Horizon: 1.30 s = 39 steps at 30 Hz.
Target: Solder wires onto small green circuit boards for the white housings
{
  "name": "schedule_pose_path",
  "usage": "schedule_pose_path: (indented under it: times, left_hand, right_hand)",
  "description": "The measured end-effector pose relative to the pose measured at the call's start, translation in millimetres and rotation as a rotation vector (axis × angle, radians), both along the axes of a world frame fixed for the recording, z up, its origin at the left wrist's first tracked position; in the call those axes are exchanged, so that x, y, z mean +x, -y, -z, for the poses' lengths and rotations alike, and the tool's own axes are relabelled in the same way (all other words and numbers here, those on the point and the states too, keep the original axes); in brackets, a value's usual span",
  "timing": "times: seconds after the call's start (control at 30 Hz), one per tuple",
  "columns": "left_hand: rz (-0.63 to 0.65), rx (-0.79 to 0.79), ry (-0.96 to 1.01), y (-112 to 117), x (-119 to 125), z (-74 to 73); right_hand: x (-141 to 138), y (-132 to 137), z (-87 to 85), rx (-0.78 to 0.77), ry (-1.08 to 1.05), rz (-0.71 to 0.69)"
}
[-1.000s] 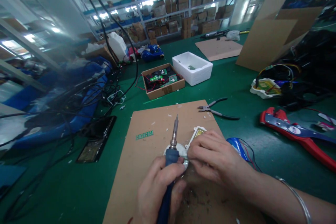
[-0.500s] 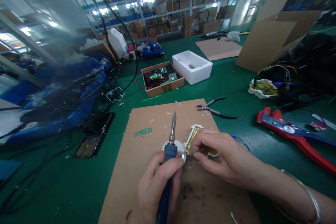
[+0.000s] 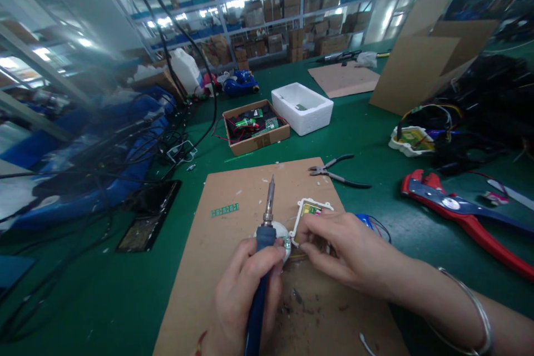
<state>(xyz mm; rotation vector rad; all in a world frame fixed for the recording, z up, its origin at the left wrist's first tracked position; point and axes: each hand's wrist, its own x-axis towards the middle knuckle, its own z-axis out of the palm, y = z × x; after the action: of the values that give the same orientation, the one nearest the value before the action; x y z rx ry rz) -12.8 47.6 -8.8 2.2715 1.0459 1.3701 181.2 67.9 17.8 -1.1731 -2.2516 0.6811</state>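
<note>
Your left hand (image 3: 240, 283): grip closed round handle of soldering iron (image 3: 266, 236), tip pointing far; thumb at near edge of round white piece (image 3: 278, 228). Your right hand (image 3: 348, 245): fingers bent over white-rimmed housing (image 3: 299, 212), just right of round piece; cannot tell whether grip is closed on anything. Housing lies on cardboard sheet (image 3: 225, 250), partly hidden by your right hand. Green circuit strip (image 3: 224, 210) on sheet, left of iron. Pliers (image 3: 322, 169) at sheet's far right corner, handles over green tabletop (image 3: 104, 300).
</note>
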Motion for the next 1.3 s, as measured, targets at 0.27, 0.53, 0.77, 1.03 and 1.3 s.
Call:
schedule_pose_path:
  times: [0.27,0.53,0.77,1.03,1.3]
  left_hand:
    - [-0.021,-0.005,-0.025,1.0,0.1,-1.3]
    - [0.021,0.005,0.026,-0.6,-0.5,-0.8]
    - [0.019,0.032,-0.028,-0.1,-3.3,0.8]
    - [-0.011,0.026,-0.026,2.2,-2.4,2.3]
    - [-0.039,0.028,-0.007,1.9,-0.1,0.5]
  right_hand:
    - [-1.6,0.1,4.1,-0.033,-0.159,0.109]
    - [-9.0,-0.2,13.9,0.114,-0.09,0.025]
    - [-11.0,2.6,13.3,0.226,-0.033,0.057]
    - [-18.6,6.7,13.0,0.22,-0.064,0.145]
    - [-19.2,4.5,10.5,0.285,-0.045,0.115]
